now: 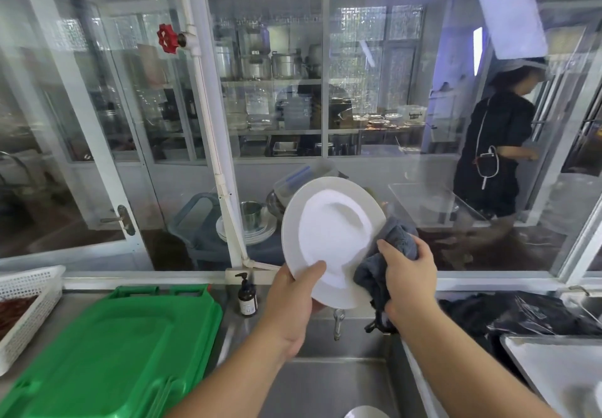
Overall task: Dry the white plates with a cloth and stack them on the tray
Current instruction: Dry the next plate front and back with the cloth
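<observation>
Drying in progress; no plate seen stacked yet.
Above the sink (342, 381), left hand (293, 300) grips white plate (332, 238) by its lower rim; right hand (408, 279) clutches grey cloth (384, 264) against its right edge. Green tray (120, 349), left of sink, holds no plate.

Above the sink (325, 381) the basin lies open. Left of the sink, green boards (107, 352) cover the counter; right of it, black bags (521, 316) crowd. Behind it rises the tap (338, 323).
</observation>
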Available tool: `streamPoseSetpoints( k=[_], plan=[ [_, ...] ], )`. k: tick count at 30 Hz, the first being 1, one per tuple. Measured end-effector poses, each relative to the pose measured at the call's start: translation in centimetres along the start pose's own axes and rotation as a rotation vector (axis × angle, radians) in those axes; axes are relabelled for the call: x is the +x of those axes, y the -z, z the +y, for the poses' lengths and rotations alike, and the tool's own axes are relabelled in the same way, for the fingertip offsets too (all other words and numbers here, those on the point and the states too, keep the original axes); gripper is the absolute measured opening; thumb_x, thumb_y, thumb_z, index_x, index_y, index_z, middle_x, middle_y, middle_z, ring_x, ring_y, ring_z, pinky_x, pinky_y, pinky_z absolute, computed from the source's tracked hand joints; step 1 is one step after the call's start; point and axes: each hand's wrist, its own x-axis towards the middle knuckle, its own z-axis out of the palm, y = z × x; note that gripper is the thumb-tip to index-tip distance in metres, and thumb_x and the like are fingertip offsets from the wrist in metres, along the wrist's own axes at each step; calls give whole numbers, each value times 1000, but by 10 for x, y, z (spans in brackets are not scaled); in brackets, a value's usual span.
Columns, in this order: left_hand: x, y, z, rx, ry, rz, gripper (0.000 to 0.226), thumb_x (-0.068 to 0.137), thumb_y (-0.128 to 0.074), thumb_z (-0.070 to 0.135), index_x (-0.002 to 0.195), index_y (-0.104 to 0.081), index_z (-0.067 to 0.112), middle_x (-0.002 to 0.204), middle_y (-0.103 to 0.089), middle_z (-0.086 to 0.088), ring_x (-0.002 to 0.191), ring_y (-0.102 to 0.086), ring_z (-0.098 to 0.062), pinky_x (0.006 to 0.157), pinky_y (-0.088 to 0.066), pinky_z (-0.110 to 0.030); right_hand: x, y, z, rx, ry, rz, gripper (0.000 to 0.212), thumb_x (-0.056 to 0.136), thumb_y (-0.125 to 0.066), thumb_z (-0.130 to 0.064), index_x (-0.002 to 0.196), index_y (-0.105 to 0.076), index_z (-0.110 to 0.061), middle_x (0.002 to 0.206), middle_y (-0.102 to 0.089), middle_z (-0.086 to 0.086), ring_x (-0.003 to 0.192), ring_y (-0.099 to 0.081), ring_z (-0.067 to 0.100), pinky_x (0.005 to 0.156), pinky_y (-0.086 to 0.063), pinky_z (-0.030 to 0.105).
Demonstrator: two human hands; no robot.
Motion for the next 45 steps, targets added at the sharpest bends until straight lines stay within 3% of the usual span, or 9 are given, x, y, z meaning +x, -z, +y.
streamPoseSetpoints(
  k=[5, 11, 18, 24, 27, 30, 34, 39, 45],
  plan=[
    [16, 25, 48, 160, 66, -94, 17, 101, -65, 25, 116, -72, 24, 109, -81, -6, 102, -75, -29, 78, -62, -41, 20, 9, -30, -295, 214, -171, 34, 85, -84, -25, 104, -65, -46, 103, -70, -12, 94, -70, 17, 73, -62, 38],
    [23, 38, 67, 380, 77, -230, 19, 102, -62, 7, 113, -73, 18, 106, -82, -4, 91, -78, -18, 80, -60, -34, 22, 1, -70, -538, 385, -439, 44, 88, -83, -31, 107, -59, -63, 99, -66, -35, 89, -66, -7, 56, -53, 8],
    [13, 23, 46, 274, -134, -139, 30, 98, -63, 12, 97, -84, 34, 103, -82, 4, 93, -77, -9, 76, -61, -22, 22, -9, -61, -428, 355, -296, 35, 86, -82, -42, 113, -61, -48, 103, -67, -22, 90, -65, 1, 65, -51, 20],
    [1, 5, 9, 51, -234, 97, 27, 83, -69, 23, 109, -76, 26, 111, -80, 6, 108, -74, -19, 104, -55, -49, -8, -18, -3, -71, 68, -57, 28, 87, -81, -32, 101, -60, -45, 103, -70, -8, 95, -69, 17, 82, -61, 40],
    [-3, 1, -5, -55, -178, 88, 31, 90, -70, 14, 106, -79, 40, 114, -80, 7, 107, -75, -18, 93, -60, -47, -22, -17, 25, 53, -34, 19, 35, 88, -82, -28, 114, -62, -41, 109, -72, 0, 100, -71, 26, 89, -63, 52],
    [-5, 6, -9, -74, -116, 51, 36, 100, -63, 2, 116, -75, 32, 118, -79, 4, 107, -75, -20, 78, -62, -36, -20, -16, 26, 79, -57, 10, 40, 89, -82, -21, 122, -63, -33, 111, -72, 3, 100, -72, 29, 88, -64, 54],
    [-3, 14, 8, 20, -64, -27, 36, 97, -67, 0, 124, -70, 23, 119, -79, 1, 109, -74, -20, 82, -61, -38, -6, -16, 8, -28, 40, -30, 35, 88, -81, -21, 117, -66, -32, 108, -72, -1, 97, -72, 23, 81, -64, 43],
    [6, 34, 56, 52, 75, -132, 47, 79, -74, 25, 125, -68, 22, 117, -79, -10, 106, -74, -30, 73, -63, -40, 8, -9, -31, -298, 283, -173, 37, 85, -84, -31, 110, -64, -48, 102, -69, -22, 87, -68, 1, 63, -55, 19],
    [10, 52, 72, 186, 123, -218, 29, 100, -52, -5, 118, -69, 10, 105, -81, -12, 89, -79, -22, 74, -65, -34, 14, -12, -66, -521, 459, -401, 44, 86, -84, -32, 111, -59, -59, 105, -66, -31, 92, -62, -15, 61, -52, 6]
  ],
)
